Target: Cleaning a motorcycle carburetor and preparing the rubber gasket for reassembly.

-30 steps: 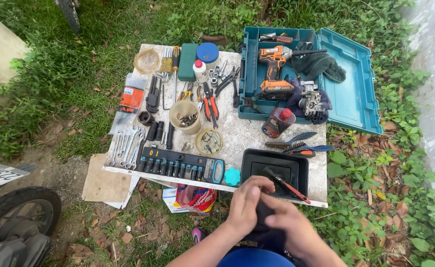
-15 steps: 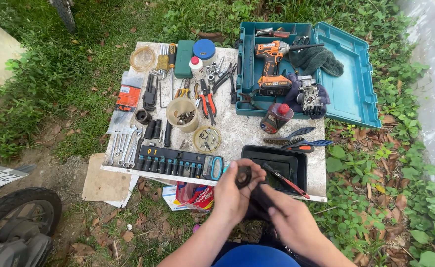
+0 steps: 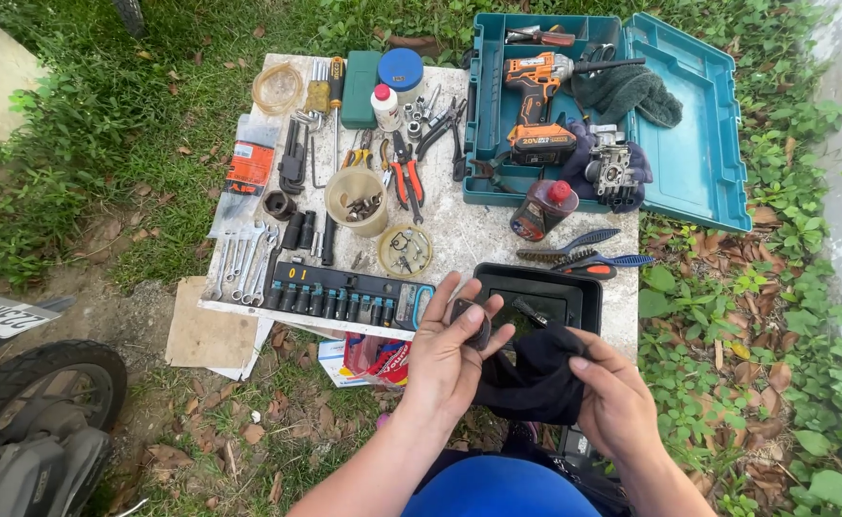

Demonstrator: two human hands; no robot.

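A small dark round part (image 3: 471, 321) is held in the left hand (image 3: 449, 359), pinched between the thumb and the fingers, which are curled partly around it. A black cloth (image 3: 536, 378) is gripped by the right hand (image 3: 617, 402), with the fingers closed on its edge. The cloth hangs between the two hands and touches the left palm. What kind of part it is cannot be told.

Both hands are held up just in front of a black tray (image 3: 538, 295), which is set at the near edge of a white board (image 3: 478, 239) laid on the grass. A long row of sockets in a dark holder (image 3: 349, 292) is seen just left of the hands. Behind it, a plastic cup with small bits (image 3: 357, 199), red pliers (image 3: 404, 177) and a row of wrenches (image 3: 244, 258) are spread out. A red-capped bottle (image 3: 543, 208) and brushes (image 3: 583, 251) are placed near the tray.

An open teal tool case (image 3: 698, 124) is set at the far right, with an orange drill (image 3: 534, 96) and dark gloves (image 3: 627, 91) inside it. A motorbike wheel (image 3: 33, 383) is seen at the lower left.
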